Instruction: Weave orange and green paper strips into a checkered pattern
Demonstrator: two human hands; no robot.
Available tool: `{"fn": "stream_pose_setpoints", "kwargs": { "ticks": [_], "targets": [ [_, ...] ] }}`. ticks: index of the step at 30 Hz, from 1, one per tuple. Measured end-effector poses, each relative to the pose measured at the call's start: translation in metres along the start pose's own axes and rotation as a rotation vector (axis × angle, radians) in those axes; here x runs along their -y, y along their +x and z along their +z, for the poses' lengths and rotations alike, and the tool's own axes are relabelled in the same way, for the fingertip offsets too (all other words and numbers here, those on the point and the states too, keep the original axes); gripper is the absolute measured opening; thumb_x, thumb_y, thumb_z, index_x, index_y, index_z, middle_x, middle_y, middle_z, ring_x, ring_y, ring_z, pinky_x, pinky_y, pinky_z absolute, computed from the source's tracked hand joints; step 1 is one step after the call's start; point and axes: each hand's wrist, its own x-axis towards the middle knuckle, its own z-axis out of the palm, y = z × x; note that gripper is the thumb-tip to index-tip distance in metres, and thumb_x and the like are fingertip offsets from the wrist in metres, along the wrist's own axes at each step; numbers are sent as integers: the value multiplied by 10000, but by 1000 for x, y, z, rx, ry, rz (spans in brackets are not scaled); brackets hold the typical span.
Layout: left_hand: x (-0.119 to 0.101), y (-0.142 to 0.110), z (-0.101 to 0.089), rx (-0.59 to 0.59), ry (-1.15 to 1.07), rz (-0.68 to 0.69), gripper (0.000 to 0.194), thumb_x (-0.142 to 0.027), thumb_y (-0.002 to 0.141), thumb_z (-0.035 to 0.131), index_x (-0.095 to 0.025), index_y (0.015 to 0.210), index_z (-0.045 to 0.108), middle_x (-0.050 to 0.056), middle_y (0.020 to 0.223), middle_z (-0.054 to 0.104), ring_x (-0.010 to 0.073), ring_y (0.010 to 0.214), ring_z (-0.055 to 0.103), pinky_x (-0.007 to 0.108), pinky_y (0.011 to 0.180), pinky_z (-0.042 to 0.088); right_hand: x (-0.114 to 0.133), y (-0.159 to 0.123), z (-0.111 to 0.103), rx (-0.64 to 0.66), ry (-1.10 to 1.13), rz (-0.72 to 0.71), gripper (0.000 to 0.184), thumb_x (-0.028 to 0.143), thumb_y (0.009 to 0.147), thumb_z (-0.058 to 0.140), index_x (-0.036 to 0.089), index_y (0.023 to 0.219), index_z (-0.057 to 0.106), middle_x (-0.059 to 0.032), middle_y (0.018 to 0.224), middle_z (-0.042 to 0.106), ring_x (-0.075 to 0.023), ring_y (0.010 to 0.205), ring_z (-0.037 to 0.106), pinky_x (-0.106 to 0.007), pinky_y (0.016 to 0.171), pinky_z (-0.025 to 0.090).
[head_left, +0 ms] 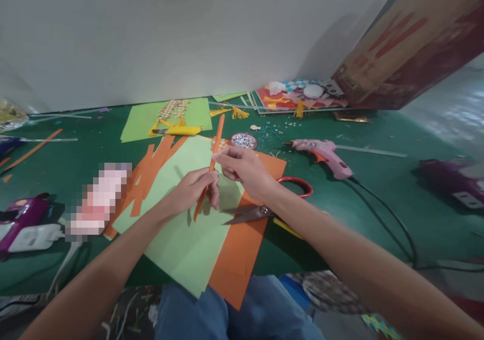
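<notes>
A narrow orange paper strip [221,128] stands tilted between my two hands. My left hand [198,188] pinches it at its lower middle, with the strip's bottom end sticking out below. My right hand [242,166] is closed on the same strip just above, thumb and fingertips together. Under both hands lie a light green paper sheet [177,244] and an orange sheet [238,259]. Scissors with red handles [298,180] rest beneath my right forearm, their blades lying over the orange paper. Loose orange strips [139,189] are spread to the left of the green sheet.
On the right lies a pink glue gun [325,153] with a black cord. A yellow cutter knife [181,130] sits on green paper behind. A round dish of small beads [244,140] is beyond my hands. A large box [412,48] leans at back right; a purple plugged-in device [30,219] is left.
</notes>
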Motion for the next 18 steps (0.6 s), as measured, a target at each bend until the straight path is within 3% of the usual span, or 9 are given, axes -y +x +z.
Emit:
{"fn": "stream_pose_setpoints", "kwargs": {
  "ticks": [3, 18],
  "targets": [
    [0, 0, 0, -7, -11, -3, 294, -241, 935, 334, -182, 659, 415, -37, 495, 582, 99, 507, 606, 215, 573, 455, -1, -1, 0, 56, -16, 6, 312, 369, 651, 746, 161, 586, 523, 97, 437, 371, -25, 407, 298, -225, 421, 186],
    [-2, 0, 1, 9, -2, -34, 282, -265, 933, 330, -186, 672, 404, -32, 501, 582, 110, 513, 610, 224, 564, 457, -1, -1, 1, 5, 4, -21, 349, 401, 650, 745, 175, 579, 488, 99, 436, 356, -23, 399, 287, -226, 420, 187]
  ]
}}
